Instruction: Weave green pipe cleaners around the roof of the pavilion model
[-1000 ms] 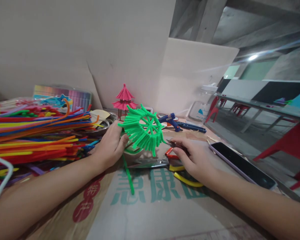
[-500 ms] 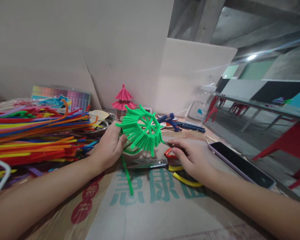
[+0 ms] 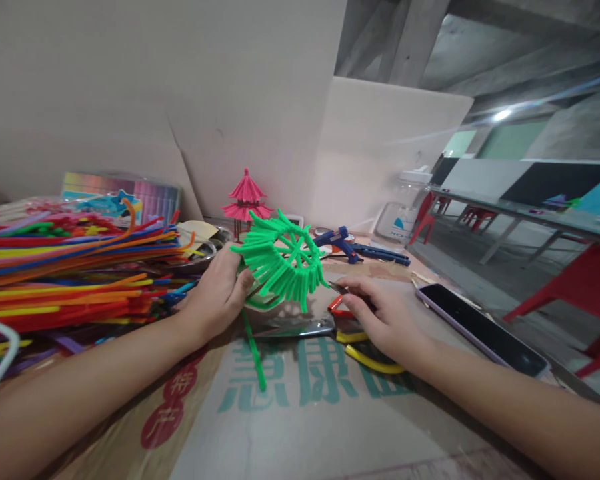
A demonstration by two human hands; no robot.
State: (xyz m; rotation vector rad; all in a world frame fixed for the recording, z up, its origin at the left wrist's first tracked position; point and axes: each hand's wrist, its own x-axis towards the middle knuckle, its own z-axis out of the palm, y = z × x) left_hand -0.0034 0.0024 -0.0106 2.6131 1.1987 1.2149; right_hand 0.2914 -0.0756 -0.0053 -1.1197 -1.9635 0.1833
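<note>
A bright green fringed ring with inner spokes, made of bent pipe cleaners, is held above the table. My left hand is closed on its left side, with the thumb in front. To the right, my right hand pinches a small dark metal-tipped tool, mostly hidden by the fingers. The tool's tip is close to the ring's lower right edge; I cannot tell whether they touch. Under the ring lie scissors with yellow handles. A straight green pipe cleaner slants down below my left hand.
Piles of coloured pipe cleaners fill the left side, before a marker set. Behind the ring stand a pink two-tiered pagoda and a blue glue gun. A phone and clear bottle are at right.
Almost nothing differs. The green ring and both hands keep their places, apart from a very slight shift of the view.
</note>
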